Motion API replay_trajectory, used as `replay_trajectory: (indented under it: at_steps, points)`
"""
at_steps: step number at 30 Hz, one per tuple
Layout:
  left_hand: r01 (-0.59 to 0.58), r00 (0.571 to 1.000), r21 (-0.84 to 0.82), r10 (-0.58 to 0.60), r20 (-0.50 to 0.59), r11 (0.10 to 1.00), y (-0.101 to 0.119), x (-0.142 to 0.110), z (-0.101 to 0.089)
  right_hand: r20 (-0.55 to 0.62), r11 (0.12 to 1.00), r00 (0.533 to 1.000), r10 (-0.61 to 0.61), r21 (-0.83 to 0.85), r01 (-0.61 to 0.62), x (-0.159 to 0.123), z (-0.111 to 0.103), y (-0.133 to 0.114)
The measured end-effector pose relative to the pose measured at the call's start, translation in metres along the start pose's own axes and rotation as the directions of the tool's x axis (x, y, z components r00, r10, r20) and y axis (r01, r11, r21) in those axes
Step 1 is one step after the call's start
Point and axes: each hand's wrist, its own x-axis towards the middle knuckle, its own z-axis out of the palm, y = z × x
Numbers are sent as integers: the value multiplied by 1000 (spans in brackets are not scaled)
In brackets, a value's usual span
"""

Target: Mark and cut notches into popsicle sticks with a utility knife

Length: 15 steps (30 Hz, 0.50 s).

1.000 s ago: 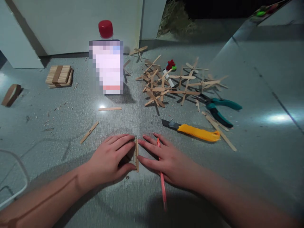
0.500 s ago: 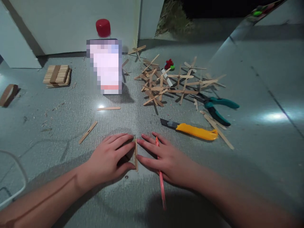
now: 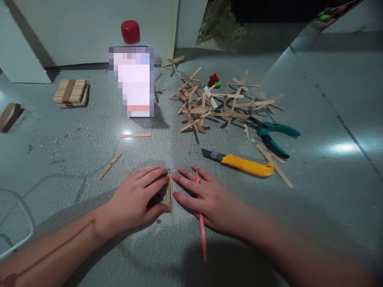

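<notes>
My left hand (image 3: 142, 195) lies low over the floor, its fingers and thumb pressing on a clear ruler (image 3: 168, 194) with marked graduations, mostly covered by the hand. Along the ruler's right edge runs a wooden craft stick (image 3: 171, 201), pointing away from me. My right hand (image 3: 206, 195) is on the stick's other side, index fingertip at its far end and thumb slightly apart from it. A pink pen (image 3: 202, 235) is tucked between the right hand's fingers, its tip forward. Beyond that hand rests a yellow utility knife (image 3: 247, 164), blade pointing left.
Two loose craft sticks (image 3: 136, 135) (image 3: 110, 164) lie ahead on the left, near a banded bundle of sticks (image 3: 71, 92). A red-capped bottle (image 3: 130, 32) stands behind a blurred bright screen (image 3: 134, 81). Crossed stick pieces (image 3: 194, 107) and green-handled pliers (image 3: 277, 135) spread right.
My right thumb has drawn slightly away from the craft stick, and more of the ruler's markings show. The view has shifted a little; both hands stay nearly in place.
</notes>
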Motion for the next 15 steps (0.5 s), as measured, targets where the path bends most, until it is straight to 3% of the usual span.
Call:
replay_trajectory:
  at_steps: [15]
  points:
    - [1,1000,3,-1,-7,1000,0,0,0,6,1000,1000,13,-4,-13,0,0,0]
